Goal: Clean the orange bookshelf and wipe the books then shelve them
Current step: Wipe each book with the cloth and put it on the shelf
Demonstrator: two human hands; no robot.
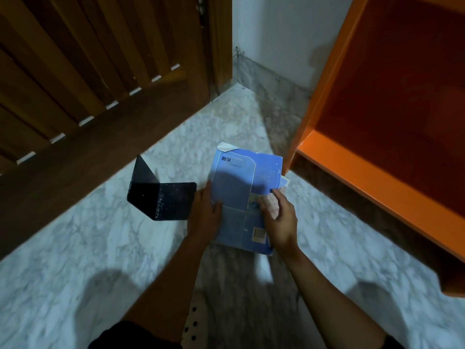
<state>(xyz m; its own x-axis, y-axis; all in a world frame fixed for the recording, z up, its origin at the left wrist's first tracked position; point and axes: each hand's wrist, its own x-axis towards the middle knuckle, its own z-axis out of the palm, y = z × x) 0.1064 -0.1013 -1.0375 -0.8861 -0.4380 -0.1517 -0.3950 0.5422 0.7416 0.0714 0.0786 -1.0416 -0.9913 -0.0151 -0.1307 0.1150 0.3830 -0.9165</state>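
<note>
- My two hands are on a blue book [241,187] that lies on the marble floor [100,235], just beside the front corner of the orange bookshelf [352,172].
- My left hand [205,212] lies along the book's left edge, fingers fairly straight and thumb on the cover, steadying it.
- My right hand [279,217] is curled round a bunched pink cloth [269,204] and presses it on the right side of the cover.
- The step in hand, as I judge it, is wiping this book. The next move calls for sweeping the cloth over the rest of the cover, then lifting the book into the bookshelf.
- A black bookend [166,200], speckled with dust, stands on the floor just left of my left hand.
- A pale corner peeks from under the book's right edge; it may be another book, I cannot tell.
- The bookshelf is cut off at the right, and a spotted thing at the bottom edge is too cropped to name.
</note>
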